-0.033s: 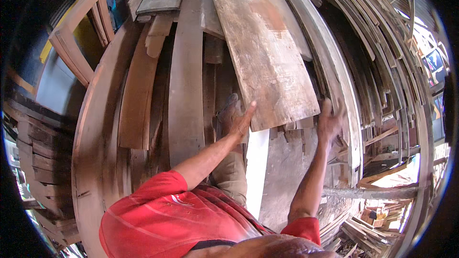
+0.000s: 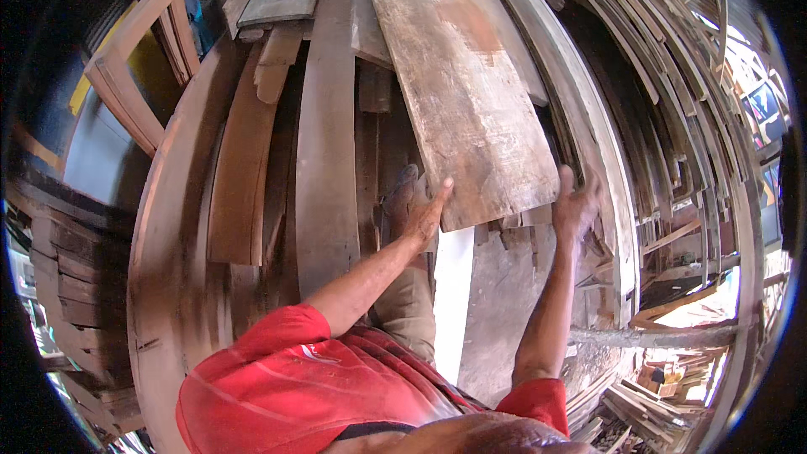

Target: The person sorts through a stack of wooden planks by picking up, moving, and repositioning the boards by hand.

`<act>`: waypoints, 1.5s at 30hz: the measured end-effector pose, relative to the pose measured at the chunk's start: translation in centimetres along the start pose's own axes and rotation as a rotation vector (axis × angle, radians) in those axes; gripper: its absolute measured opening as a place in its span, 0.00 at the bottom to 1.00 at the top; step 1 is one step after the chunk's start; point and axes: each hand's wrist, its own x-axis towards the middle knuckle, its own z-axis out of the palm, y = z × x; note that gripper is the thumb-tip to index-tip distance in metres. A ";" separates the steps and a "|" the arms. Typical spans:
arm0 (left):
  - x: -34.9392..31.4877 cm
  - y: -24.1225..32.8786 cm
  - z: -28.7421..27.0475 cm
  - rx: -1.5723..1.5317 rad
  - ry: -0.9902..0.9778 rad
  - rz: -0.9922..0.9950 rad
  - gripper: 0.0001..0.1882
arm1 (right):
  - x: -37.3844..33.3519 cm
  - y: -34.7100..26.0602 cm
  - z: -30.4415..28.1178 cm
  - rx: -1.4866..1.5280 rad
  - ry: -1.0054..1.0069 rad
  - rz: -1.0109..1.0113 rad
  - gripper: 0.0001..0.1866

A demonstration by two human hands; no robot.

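A wide, weathered plank [image 2: 475,109] with a reddish-brown patch slopes from the far side toward me, its near end lying between my hands. My left hand [image 2: 424,217] is closed on its near left edge, thumb on the upper face; the other fingers are mostly hidden. Beside the near right corner, my right hand [image 2: 576,208] has its thumb at the plank's edge and its fingers apart, somewhat blurred. Nothing shows held in that hand. My foot [image 2: 402,189] is just left of the plank's near end.
Other long boards [image 2: 326,134] lie on the left, with a brown board [image 2: 239,172] among them. A wooden frame [image 2: 126,67] leans at far left. Stacked timber strips [image 2: 672,92] curve along the right. A horizontal pole [image 2: 656,337] and scrap wood [image 2: 643,408] are at lower right.
My right hand has shifted slightly left and up, bringing its thumb to the plank's near right corner. My left hand keeps nearly the same place on the plank.
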 end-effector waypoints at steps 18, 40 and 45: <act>-1.4 2.1 -1.0 -0.573 -0.371 0.044 0.29 | -1.9 1.1 6.4 -0.157 -0.216 -0.065 0.41; -9.7 15.4 -16.5 0.084 -0.046 0.368 0.36 | -17.9 -9.6 10.5 0.411 -0.333 -0.679 0.46; -12.6 19.4 -13.9 0.047 -0.067 0.421 0.36 | -22.5 -13.8 13.3 0.735 -0.342 -0.478 0.45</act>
